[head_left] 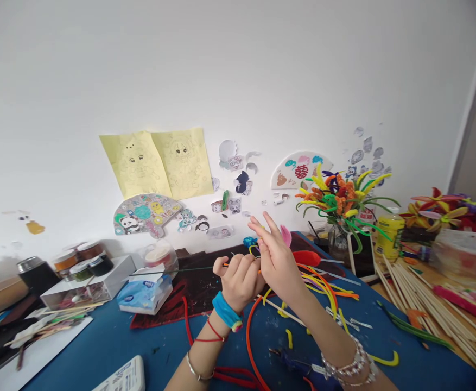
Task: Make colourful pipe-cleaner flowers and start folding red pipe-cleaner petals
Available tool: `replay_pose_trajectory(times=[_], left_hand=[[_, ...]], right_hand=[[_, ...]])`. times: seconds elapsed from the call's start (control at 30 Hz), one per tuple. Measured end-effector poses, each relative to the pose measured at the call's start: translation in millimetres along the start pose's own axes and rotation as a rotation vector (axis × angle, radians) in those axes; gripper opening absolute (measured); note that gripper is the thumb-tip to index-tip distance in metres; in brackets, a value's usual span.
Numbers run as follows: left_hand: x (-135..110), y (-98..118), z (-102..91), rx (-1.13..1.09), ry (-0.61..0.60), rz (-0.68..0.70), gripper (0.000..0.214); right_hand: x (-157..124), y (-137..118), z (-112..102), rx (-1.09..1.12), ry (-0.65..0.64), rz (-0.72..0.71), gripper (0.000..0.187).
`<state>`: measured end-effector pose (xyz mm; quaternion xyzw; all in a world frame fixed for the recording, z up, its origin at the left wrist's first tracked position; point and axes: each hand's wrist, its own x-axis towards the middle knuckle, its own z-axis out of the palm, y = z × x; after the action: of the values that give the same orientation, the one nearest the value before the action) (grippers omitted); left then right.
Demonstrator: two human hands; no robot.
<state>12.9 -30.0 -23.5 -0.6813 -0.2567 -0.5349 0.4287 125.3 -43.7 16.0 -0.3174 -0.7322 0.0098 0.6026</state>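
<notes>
The left hand [238, 279] is curled nearly shut around a thin green stem [168, 271], which runs out to the left above a dark mat [205, 288] and shows an orange bit beside the thumb. The right hand [276, 260] is partly open, its fingers fanned upward and its palm close against the left hand; whether it pinches anything is hidden. A pink petal [285, 235] shows just behind its fingers, and a red petal [306, 258] lies beyond it. Below the hands, an orange pipe cleaner [249, 342], a red pipe cleaner [186, 320] and yellow pipe cleaners [323, 288] lie curved across a blue table mat [111, 339], near a blue glue gun [298, 364]. A tissue pack [144, 293] sits to the left. To the right stand a glass vase [337, 241] of pipe-cleaner flowers and a phone [362, 255], with bamboo skewers [429, 304] in a loose pile beyond. Yellow drawings [156, 163] and stickers [241, 182] cover the wall.
</notes>
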Motion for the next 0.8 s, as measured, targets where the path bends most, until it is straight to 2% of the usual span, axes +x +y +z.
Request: replay_pose_trajectory(times=[0.1,0.23,0.3,0.5,0.7,0.8], left_hand=[[6,1,-0.4,0.017,-0.059,-0.124,0.014],[14,-1,-0.9,0.066,-0.252,-0.33,0.021],[16,-4,-1.6,0.084,-0.311,-0.389,0.023],[16,-11,-3.0,0.045,-0.344,-0.432,0.033],[22,-2,-6.6,-0.019,-0.434,-0.426,0.028],[25,1,-9.4,-0.017,-0.47,-0.413,0.028]], right_hand=[[0,0,1,-0.015,0.01,-0.006,0.046],[-1,-2,0,0.014,0.014,0.001,0.047],[-2,-4,0,0.03,0.022,-0.018,0.048],[-4,-10,-6,0.011,0.034,-0.189,0.051],[1,-8,-17,0.094,0.041,-0.139,0.048],[4,-7,-24,0.14,-0.003,-0.137,0.045]])
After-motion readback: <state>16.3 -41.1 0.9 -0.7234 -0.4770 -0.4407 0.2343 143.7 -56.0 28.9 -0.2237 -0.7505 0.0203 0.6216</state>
